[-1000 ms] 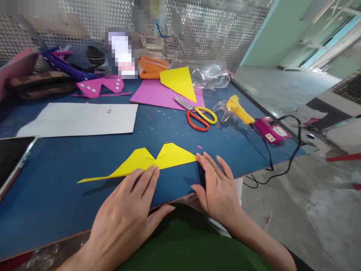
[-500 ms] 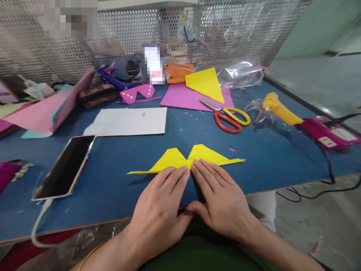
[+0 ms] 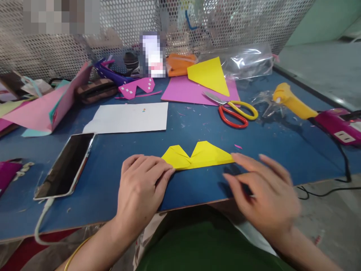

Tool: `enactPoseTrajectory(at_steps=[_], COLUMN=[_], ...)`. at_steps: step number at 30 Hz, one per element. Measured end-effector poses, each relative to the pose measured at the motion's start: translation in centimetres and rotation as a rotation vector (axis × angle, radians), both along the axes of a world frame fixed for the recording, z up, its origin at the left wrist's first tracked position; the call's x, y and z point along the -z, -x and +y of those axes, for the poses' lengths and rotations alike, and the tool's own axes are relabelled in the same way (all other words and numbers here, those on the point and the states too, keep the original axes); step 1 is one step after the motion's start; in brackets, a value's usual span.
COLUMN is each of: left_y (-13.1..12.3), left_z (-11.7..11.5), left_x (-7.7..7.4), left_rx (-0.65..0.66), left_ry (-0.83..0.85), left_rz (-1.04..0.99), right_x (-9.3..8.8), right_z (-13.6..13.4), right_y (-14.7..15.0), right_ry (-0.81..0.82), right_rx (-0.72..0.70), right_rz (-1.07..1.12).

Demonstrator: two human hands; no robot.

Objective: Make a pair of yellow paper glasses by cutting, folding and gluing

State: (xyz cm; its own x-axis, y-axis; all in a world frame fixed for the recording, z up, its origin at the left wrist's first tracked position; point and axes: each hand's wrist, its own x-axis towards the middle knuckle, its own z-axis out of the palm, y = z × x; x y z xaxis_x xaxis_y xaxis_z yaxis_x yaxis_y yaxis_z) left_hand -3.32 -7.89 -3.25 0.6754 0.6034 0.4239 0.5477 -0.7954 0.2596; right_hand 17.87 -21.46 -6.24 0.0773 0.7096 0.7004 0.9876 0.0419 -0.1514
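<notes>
A yellow folded paper [image 3: 205, 152] with two peaks and a notch between them lies near the table's front edge. Its lower edge is folded into a narrow band. My left hand [image 3: 143, 184] is closed over its left end, thumb and fingers pinching there and hiding that tip. At the right end, my right hand [image 3: 262, 188] has its fingers spread, with a fingertip at or just beside the paper's tip; the thumb stands apart below. Whether that fingertip presses on the paper I cannot tell.
Scissors [image 3: 235, 113] with red and yellow handles lie behind, by a yellow sheet [image 3: 210, 75] on a pink one [image 3: 180, 90]. A white paper [image 3: 129, 118], pink paper mask [image 3: 137, 88] and plugged-in phone [image 3: 66, 165] are leftward. At right, a yellow glue gun [image 3: 295, 101] joins a purple power strip [image 3: 341, 124].
My hands have parted from the paper's middle. The left slid to the left end and closed on it; the right moved to the right end with fingers spreading.
</notes>
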Motion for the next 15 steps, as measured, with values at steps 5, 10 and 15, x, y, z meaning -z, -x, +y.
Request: enactPoseTrajectory(at_steps=[5,10,15], left_y=[0.4,0.7,0.7], left_z=[-0.1,0.0,0.3], left_x=[0.1,0.2,0.1], left_rx=[-0.006,0.0,-0.013], left_ry=[-0.032,-0.023,0.077], left_rz=[-0.02,0.01,0.003], right_x=[-1.3,-1.7,-1.3], right_z=[0.6,4.5,6.3], right_y=[0.4,2.7,2.8], right_ry=[0.001,0.254,0.418], right_rx=[-0.017,-0.225,-0.223], right_rz=[0.097,0.261,0.431])
